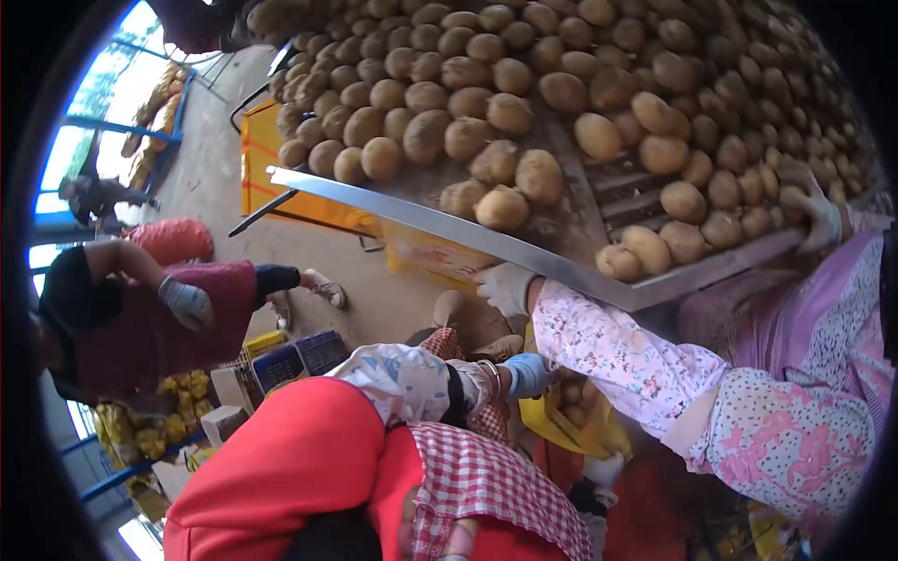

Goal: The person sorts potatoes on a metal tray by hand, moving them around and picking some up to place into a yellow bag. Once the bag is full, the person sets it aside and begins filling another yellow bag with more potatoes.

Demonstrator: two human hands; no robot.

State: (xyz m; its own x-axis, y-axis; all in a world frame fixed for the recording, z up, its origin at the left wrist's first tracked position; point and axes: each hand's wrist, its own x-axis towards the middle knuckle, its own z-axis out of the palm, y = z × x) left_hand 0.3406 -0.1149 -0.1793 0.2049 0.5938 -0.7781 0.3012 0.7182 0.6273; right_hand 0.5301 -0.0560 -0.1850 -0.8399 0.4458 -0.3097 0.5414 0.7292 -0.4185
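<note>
My left hand (506,287), in a pale glove below a floral sleeve, is at the silver metal rim (421,220) of a sorting table, its fingers curled against the edge. My right hand (816,213), also gloved, is at the table's right side with fingers apart, touching the potatoes (723,190) near the rim. Many brown potatoes cover the table, in a heap towards the back. A small cluster of potatoes (505,208) lies near the metal rim. A slatted gap (631,198) shows between the potatoes.
Beside me a co-worker in red (281,449) bends over, a blue-gloved hand (528,374) at a yellow bag (571,421) of potatoes. Another person (187,318) stands at left near a scale (297,360). A red sack (173,240) and stacked filled bags (154,421) are beyond.
</note>
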